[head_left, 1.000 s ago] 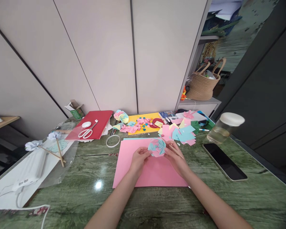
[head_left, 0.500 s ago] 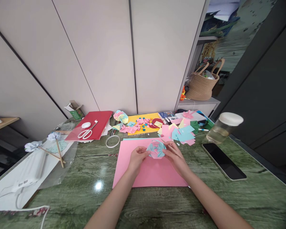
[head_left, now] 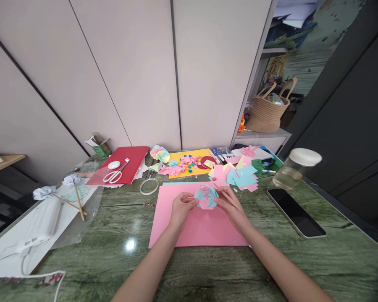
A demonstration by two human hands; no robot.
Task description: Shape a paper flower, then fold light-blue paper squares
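Between my two hands is a round folded-paper ornament (head_left: 206, 197) in pink and light blue, held just over a pink paper sheet (head_left: 201, 230). My left hand (head_left: 183, 206) pinches its left edge between thumb and fingers. On the other side, my right hand (head_left: 231, 206) grips the right edge, thumb in front. A thin stick-like thing shows by the right fingers; I cannot make out what it is. Behind the hands lie loose pink, yellow and blue paper pieces (head_left: 244, 176).
At the left, white scissors (head_left: 112, 177) lie on red paper (head_left: 129, 157), near a tape roll (head_left: 149, 186). Small colored bits rest on a yellow sheet (head_left: 173, 172). A phone (head_left: 296, 213) and a white-lidded jar (head_left: 296, 170) stand to the right. A white power strip (head_left: 40, 224) is far left.
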